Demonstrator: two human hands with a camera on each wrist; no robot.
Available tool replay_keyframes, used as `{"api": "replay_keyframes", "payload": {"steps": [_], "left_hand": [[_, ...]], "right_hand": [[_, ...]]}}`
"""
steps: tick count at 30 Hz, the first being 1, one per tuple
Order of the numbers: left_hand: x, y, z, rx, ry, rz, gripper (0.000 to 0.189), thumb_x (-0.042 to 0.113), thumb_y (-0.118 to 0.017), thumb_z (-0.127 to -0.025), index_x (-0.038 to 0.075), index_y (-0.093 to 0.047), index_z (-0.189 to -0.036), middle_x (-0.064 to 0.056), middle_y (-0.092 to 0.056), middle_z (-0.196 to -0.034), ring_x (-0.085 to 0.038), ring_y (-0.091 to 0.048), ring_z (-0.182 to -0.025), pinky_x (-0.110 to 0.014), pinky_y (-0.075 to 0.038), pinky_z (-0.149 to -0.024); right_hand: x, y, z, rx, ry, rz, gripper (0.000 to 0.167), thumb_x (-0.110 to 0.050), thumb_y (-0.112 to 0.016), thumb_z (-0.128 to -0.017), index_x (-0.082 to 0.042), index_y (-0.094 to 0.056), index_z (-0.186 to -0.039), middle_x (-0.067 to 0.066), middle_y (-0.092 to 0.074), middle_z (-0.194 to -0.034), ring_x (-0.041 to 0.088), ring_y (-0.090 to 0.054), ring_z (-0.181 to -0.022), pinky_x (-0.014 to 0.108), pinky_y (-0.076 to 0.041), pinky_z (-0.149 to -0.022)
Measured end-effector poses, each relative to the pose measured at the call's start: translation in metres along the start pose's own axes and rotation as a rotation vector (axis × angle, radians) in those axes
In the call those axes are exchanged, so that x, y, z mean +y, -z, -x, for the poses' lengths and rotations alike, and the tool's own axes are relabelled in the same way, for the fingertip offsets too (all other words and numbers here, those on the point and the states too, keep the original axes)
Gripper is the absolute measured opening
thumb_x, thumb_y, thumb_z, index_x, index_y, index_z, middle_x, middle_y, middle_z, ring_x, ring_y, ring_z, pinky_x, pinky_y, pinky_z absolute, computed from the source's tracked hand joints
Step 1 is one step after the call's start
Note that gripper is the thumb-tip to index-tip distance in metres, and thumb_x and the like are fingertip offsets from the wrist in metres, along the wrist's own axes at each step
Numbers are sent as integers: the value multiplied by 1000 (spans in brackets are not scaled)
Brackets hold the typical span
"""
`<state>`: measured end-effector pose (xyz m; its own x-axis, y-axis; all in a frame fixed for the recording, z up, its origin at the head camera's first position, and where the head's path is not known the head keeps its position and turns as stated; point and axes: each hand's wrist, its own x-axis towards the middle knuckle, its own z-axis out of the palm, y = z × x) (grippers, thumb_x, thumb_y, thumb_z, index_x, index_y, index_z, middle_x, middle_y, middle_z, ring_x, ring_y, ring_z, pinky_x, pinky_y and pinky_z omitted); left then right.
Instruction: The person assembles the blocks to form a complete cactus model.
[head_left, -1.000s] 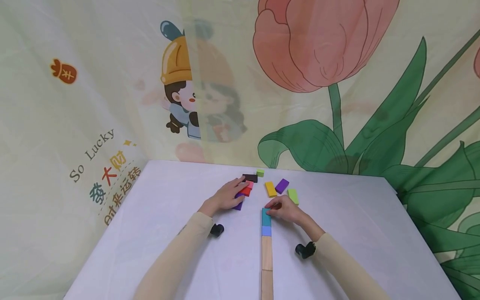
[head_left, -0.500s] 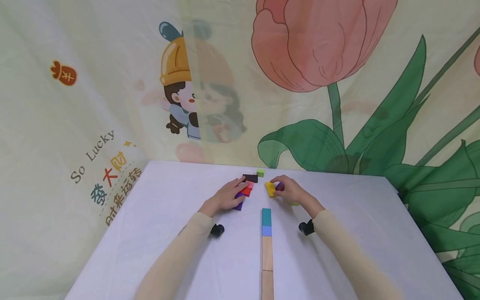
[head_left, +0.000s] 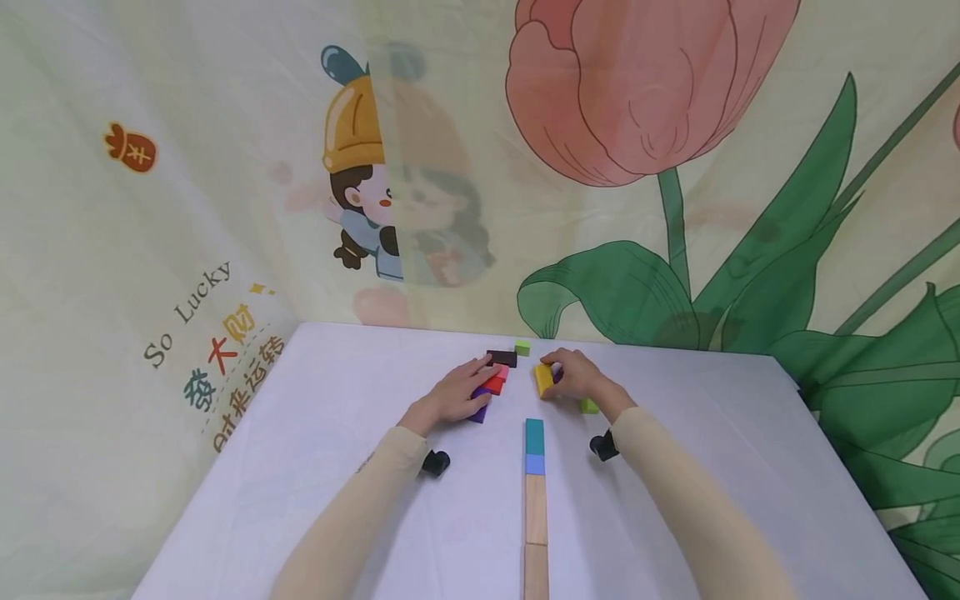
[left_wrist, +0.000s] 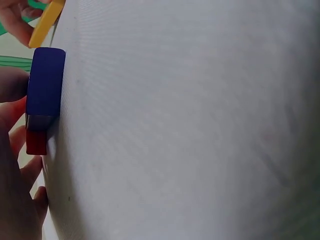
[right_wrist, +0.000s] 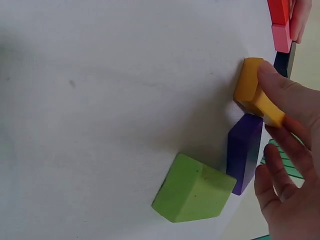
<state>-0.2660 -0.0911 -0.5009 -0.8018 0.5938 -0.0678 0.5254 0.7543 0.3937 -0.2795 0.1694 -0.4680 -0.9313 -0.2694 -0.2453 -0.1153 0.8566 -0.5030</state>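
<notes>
My right hand (head_left: 581,375) pinches a yellow block (head_left: 543,381) between thumb and fingers; the right wrist view shows the thumb on the yellow block's near face (right_wrist: 248,82). Close beside it, partly behind the fingers, is a purple block (right_wrist: 245,150), and a light green block (right_wrist: 192,190) lies nearer. My left hand (head_left: 452,394) rests with its fingers spread over a cluster: a dark purple block (head_left: 478,410), a red block (head_left: 494,386) and a pink block (head_left: 502,372). In the left wrist view, its thumb touches the dark purple block (left_wrist: 46,82).
Down the middle runs a straight row: a teal block (head_left: 534,436), a blue block (head_left: 535,464), then plain wooden blocks (head_left: 536,508). A black block (head_left: 502,358) and a small green block (head_left: 522,347) lie near the table's back edge, before a printed cloth backdrop (head_left: 450,167).
My right hand has left the teal block at the row's far end, moved away from me, and taken hold of the yellow block. The left hand has stayed on its cluster.
</notes>
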Motion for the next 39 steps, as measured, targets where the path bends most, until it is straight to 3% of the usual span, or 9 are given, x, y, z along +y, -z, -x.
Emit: {"api": "replay_keyframes", "payload": {"steps": [8, 16, 39], "left_hand": [[-1, -1, -1, -8, 15, -9, 62, 37, -45, -97, 24, -27, -154, -2, -16, -165, -30, -19, -151, -48, -19, -123], [1, 0, 1, -10, 34, -2, 62, 37, -47, -97, 25, -27, -154, -2, -16, -165, -29, -18, -151, -50, -20, -122], [1, 1, 2, -4, 17, 5, 62, 38, -47, -97, 24, -28, -154, -4, -17, -164, -32, -20, -151, -51, -21, -121]], "right_hand": [[8, -1, 8, 163, 33, -229, 27, -12, -72, -87, -4, -70, -113, 15, -64, -113, 23, -59, -92, 29, -57, -80], [7, -4, 14, 99, 55, -406, 24, -10, -71, -87, -2, -73, -109, 17, -69, -112, 19, -63, -89, 27, -58, -81], [3, -24, 13, 84, -1, -393, 19, -9, -71, -87, -3, -74, -105, 13, -68, -105, 17, -60, -83, 23, -58, -75]]}}
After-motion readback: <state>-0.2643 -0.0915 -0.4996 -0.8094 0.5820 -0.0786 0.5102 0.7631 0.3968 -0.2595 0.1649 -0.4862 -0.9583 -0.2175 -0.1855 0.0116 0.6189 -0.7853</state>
